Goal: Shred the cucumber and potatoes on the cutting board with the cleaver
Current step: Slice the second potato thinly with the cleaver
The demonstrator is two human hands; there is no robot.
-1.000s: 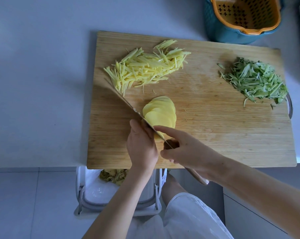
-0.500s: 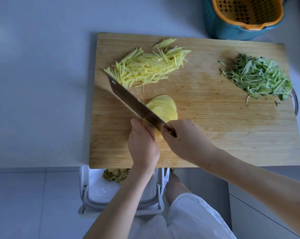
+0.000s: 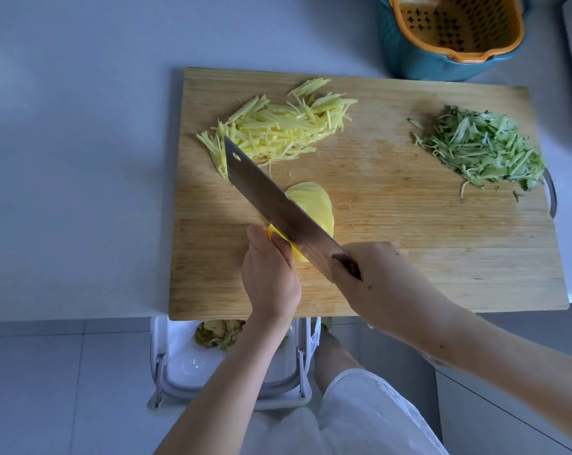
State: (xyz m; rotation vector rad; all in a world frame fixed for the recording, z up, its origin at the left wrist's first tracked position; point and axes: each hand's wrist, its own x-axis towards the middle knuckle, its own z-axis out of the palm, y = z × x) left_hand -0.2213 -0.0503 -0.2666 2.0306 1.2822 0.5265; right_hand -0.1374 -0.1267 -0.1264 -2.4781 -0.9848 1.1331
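Two piles are done: potato shreds [image 3: 278, 126] toward the far left corner of the cutting board [image 3: 409, 241], cucumber shreds [image 3: 485, 152] by its right edge. The fanned potato slices [image 3: 314, 201] lie mid-board, nearer the front edge. My left hand [image 3: 271, 274] curls its fingers onto the fan's near end; my right hand [image 3: 376, 284] wraps the handle of the cleaver [image 3: 278, 205]. A second ago the blade stood edge-down; now it is tilted, flat face showing, probably resetting between cuts.
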